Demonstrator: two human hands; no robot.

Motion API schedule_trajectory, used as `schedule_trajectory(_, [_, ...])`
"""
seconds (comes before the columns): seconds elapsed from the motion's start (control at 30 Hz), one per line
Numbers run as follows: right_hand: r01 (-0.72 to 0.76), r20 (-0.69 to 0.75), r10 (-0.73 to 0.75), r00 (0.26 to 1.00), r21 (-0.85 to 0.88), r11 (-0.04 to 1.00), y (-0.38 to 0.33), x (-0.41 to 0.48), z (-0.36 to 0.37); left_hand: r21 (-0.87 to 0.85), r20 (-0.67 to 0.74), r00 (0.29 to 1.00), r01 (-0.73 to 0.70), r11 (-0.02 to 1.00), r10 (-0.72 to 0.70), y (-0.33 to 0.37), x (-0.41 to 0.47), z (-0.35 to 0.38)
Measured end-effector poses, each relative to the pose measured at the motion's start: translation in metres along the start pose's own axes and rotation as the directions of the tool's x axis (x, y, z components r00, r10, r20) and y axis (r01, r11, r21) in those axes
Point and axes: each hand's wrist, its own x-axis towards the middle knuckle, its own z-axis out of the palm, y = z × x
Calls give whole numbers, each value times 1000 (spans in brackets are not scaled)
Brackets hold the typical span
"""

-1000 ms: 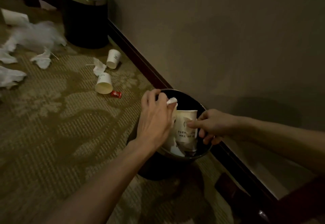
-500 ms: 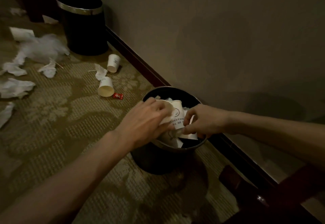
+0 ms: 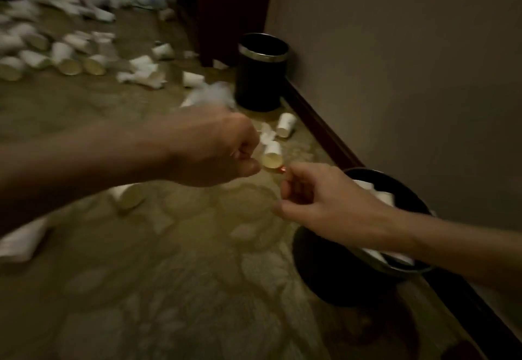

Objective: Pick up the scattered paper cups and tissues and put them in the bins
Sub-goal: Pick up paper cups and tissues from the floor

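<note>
1. Bins: two, black, on the carpet (image 3: pixel 183 275) against the wall (image 3: pixel 395 77). The near bin (image 3: pixel 319 269) sits low right, stuffed with white cups and tissue, with the right forearm crossing its rim. The far bin (image 3: pixel 258 82) stands upright further along; its contents are not visible.
2. Cup heap (image 3: pixel 65 60): far left, paper cups on their sides mixed with tissues, blurred.
3. Left hand (image 3: pixel 214 147): mid-frame, fingers curled, thumb just beside the mouth of a tipped cup (image 3: pixel 272 156). Too blurred to tell if it grips anything.
4. Right hand (image 3: pixel 324 204): left of the near bin, fingers loosely curled, nothing seen in them.
5. Loose cup (image 3: pixel 285 125) lies near the far bin, with a crumpled tissue (image 3: pixel 267 133) between it and the tipped cup.
6. Red wrapper (image 3: pixel 282 169): just beside the tipped cup and the right fingertips.
</note>
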Motion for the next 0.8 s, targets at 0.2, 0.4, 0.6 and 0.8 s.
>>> schedule_trajectory(0.2, [266, 229, -262, 937, 15, 964, -55, 38, 121, 115, 157, 960, 214, 970, -230, -47, -173, -9])
schedule_trajectory(0.4, [398, 597, -407, 691, 156, 904, -101, 41, 277, -163, 196, 722, 691, 704, -664, -33, -374, 68])
schedule_trajectory(0.6, [341, 735, -388, 556, 224, 913, -147, 15, 404, -335, 226, 308, 915, 223, -924, 17, -528, 166])
schedule_trajectory(0.8, [112, 805, -53, 591, -17, 994, -165, -18, 506, -542, 161, -19, 834, -104, -987, 45, -587, 253])
